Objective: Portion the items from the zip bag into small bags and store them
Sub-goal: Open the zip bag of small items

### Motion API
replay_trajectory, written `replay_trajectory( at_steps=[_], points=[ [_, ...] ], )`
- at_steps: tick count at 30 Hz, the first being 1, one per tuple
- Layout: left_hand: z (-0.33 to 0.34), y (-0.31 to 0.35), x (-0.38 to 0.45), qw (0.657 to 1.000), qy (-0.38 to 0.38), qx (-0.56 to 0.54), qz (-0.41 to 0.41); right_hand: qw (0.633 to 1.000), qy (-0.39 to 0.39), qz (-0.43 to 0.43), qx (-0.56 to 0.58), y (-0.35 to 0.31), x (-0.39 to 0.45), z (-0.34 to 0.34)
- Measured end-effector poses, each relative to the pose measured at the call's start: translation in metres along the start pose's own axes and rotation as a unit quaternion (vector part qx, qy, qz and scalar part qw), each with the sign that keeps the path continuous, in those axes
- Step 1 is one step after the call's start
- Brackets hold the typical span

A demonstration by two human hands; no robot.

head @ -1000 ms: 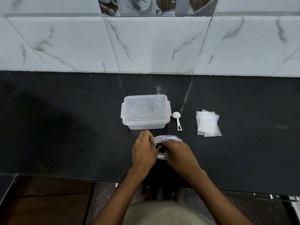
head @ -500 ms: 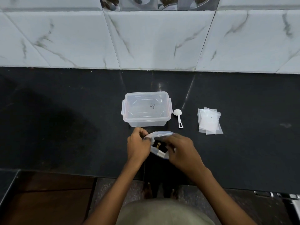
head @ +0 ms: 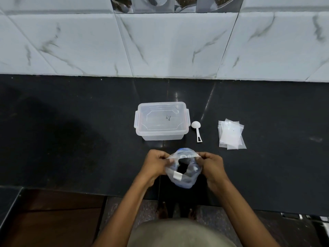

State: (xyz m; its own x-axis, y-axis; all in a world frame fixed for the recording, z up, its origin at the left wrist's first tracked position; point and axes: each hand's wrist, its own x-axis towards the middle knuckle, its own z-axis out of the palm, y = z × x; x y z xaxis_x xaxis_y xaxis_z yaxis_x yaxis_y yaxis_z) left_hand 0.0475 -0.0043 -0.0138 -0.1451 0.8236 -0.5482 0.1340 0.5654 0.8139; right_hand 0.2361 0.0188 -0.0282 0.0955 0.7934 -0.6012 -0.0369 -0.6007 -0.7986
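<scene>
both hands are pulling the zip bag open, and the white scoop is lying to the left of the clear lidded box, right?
Not quite. In the head view the white scoop lies to the right of the clear lidded box, between it and the stack of small bags. The rest holds: the left hand and right hand pull the zip bag open.

1. A home kitchen, by the look of it: a polished black stone counter (head: 71, 139) runs along a wall of white marble-veined tiles (head: 170, 45).
2. A far decorative tile strip (head: 176, 4) shows cups (partly cropped).
3. A lidded plastic food container (head: 161, 121) and white measuring scoop (head: 196, 129) sit mid-counter.
</scene>
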Motion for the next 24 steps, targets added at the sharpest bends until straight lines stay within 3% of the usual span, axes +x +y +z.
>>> replay_trajectory(
  at_steps=[3,6,8,12,14,18,21,24],
  points=[
    [-0.006,0.005,0.005,0.986,-0.076,-0.123,-0.079,0.974,-0.030,0.134,0.181,-0.006,0.003,-0.002],
    [-0.006,0.007,0.009,0.958,-0.103,-0.233,-0.134,0.933,-0.025,0.220,0.284,-0.008,0.003,-0.007],
    [-0.002,0.008,0.009,0.927,-0.115,-0.315,-0.166,0.923,-0.016,0.247,0.296,-0.010,0.001,-0.008],
    [0.003,0.008,0.009,0.830,-0.087,-0.495,-0.244,0.916,-0.030,0.278,0.288,-0.012,-0.002,-0.010],
    [0.009,0.008,0.011,0.807,-0.064,-0.526,-0.261,0.912,-0.052,0.282,0.292,-0.010,-0.003,-0.010],
    [0.012,0.012,0.014,0.806,-0.094,-0.526,-0.254,0.913,-0.107,0.241,0.311,-0.018,-0.009,-0.011],
    [0.008,0.016,0.012,0.828,-0.139,-0.490,-0.233,0.901,-0.172,0.194,0.348,-0.021,-0.015,-0.012],
    [0.004,0.016,0.007,0.865,-0.172,-0.429,-0.197,0.906,-0.144,0.160,0.365,-0.013,-0.011,-0.015]
  ],
)
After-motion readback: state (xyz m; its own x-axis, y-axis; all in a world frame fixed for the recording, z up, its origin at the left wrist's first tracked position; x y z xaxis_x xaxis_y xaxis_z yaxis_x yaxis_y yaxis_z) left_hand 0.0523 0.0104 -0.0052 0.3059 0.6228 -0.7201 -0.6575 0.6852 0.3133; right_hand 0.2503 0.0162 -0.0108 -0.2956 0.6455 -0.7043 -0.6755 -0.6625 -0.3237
